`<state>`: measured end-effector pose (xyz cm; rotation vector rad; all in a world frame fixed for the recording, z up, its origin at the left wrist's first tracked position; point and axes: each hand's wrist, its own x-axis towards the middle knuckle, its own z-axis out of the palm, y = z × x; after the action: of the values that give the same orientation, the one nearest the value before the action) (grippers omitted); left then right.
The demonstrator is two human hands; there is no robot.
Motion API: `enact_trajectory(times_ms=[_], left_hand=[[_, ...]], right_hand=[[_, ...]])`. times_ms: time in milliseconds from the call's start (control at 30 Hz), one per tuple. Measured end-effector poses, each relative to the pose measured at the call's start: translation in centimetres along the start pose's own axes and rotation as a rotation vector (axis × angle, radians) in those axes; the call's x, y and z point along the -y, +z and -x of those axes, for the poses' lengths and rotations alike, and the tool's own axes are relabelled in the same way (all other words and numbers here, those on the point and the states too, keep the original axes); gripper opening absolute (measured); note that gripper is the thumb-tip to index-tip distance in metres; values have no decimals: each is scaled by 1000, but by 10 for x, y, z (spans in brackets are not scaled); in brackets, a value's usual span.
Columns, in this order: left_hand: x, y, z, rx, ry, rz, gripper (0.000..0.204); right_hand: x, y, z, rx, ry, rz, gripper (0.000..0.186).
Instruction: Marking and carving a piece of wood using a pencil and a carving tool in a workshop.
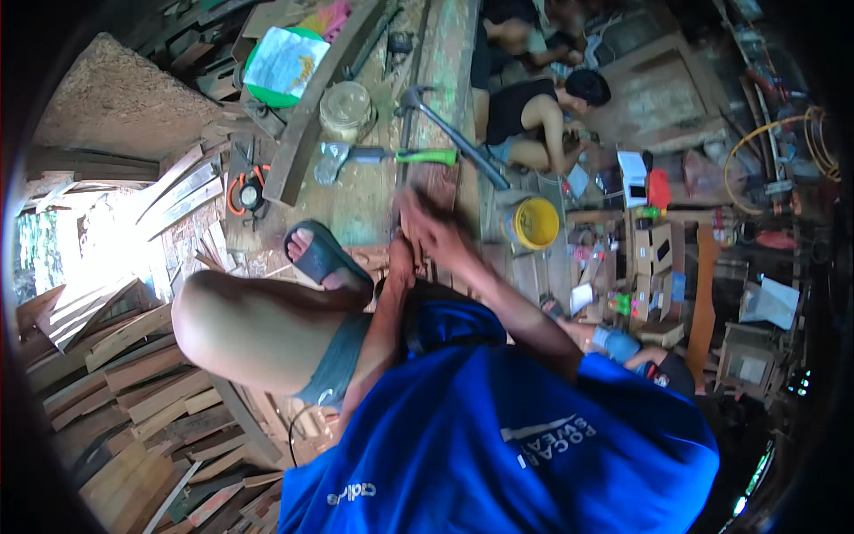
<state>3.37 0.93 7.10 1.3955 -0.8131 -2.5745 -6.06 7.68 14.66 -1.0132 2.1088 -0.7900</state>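
Observation:
Both my hands meet over the wooden bench (374,218), close to its near edge. My left hand (404,256) is closed, its fingers curled round something too small and too covered to make out. My right hand (434,230) lies just above and beside it, smeared by motion, so its grip is unclear. Beyond them rests a chisel-like tool with a green handle (427,156). A claw hammer (458,138) lies aslant to the right of it. The clear plastic piece (330,164) sits at the left end of the green-handled tool.
A lidded tub (346,110), a wooden beam (307,133) and a green plate (269,95) with paper occupy the far bench. Pliers and an orange-corded tool (250,191) lie left. A yellow bucket (536,224) stands right. Another person (525,116) crouches beyond; scrap wood (151,392) is piled left.

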Motion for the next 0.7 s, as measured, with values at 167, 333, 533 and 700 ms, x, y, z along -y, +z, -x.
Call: enact_trajectory(times_ms=[167,333,533,700], left_hand=[[1,-4,-4,-70,180,-274,52],[2,-2,-8,-148,52,-120,51],[8,-1,-19,-248,39,-374,51],[-15,-3,5,-257,153,-633,44]], right_hand=[[5,0,-3,-2,-162,91,50],[43,-15,-6,-38,-189,5,47],[3,-6,-37,47,37,7,49],[19,2,-11,136,166,-137,48]])
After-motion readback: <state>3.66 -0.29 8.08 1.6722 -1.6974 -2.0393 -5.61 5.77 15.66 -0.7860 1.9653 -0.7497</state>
